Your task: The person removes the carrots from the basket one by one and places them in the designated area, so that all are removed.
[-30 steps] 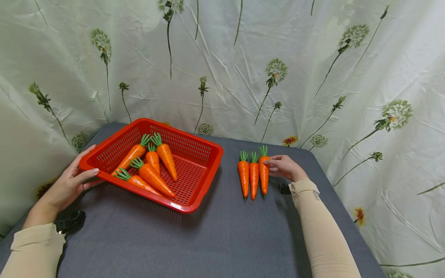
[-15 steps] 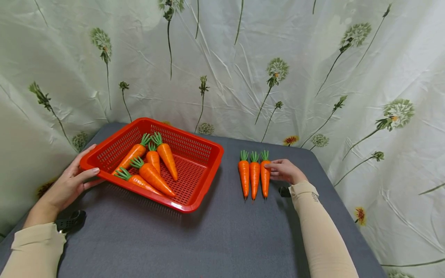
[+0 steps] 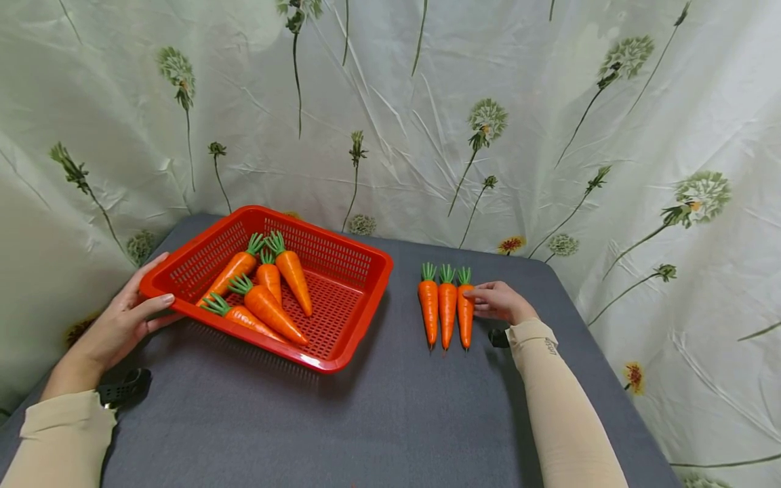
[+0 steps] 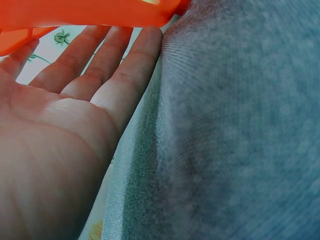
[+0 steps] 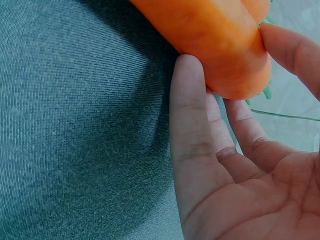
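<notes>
A red plastic basket [image 3: 348, 234] sits at the left of the table with several toy carrots [image 3: 268, 313] in it. At its left corner my left hand [image 3: 118, 318] holds the rim, thumb over the edge and fingers along the outer side. In the left wrist view the fingertips [image 4: 150, 37] reach up against the basket's underside [image 4: 90, 12]. To the right, three carrots lie side by side, green tops away from me. My right hand [image 3: 503, 301] holds the rightmost carrot [image 3: 466, 318] near its top; the right wrist view shows thumb and fingers either side of that carrot [image 5: 220, 55].
A grey cloth covers the table [image 3: 378, 434]. Its far edge runs close to a pale curtain [image 3: 415, 135] printed with dandelions. The left carrot [image 3: 428, 312] and middle carrot [image 3: 447, 315] of the row lie between the basket and my right hand.
My right hand has drawn the rightmost carrot slightly toward me, bringing its top level with the other two. It has barely moved in the last half second. The left hand and basket stay put.
</notes>
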`<state>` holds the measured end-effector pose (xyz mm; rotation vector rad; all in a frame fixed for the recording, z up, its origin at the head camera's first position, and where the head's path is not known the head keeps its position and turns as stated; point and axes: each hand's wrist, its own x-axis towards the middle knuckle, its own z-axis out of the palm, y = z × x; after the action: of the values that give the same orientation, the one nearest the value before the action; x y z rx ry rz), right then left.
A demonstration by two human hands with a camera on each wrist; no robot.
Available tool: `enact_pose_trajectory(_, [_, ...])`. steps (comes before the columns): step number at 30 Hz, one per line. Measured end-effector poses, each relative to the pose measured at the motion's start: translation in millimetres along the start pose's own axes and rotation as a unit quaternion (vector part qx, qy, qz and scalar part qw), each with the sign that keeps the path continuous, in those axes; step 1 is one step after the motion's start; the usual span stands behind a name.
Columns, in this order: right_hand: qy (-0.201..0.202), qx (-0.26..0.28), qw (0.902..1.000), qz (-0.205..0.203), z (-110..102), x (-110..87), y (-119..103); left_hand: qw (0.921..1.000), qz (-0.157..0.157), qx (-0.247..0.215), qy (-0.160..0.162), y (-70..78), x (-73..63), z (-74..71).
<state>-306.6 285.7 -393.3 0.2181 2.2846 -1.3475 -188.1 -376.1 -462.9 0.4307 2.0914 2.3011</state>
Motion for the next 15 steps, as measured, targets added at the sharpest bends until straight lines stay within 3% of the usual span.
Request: enact_pose_trajectory(15, [-0.006,0.004,0.9999,0.007,0.9,1.2,-0.1,0.9999,0.002,-0.016,-0.003,2.5,-0.8,1.1])
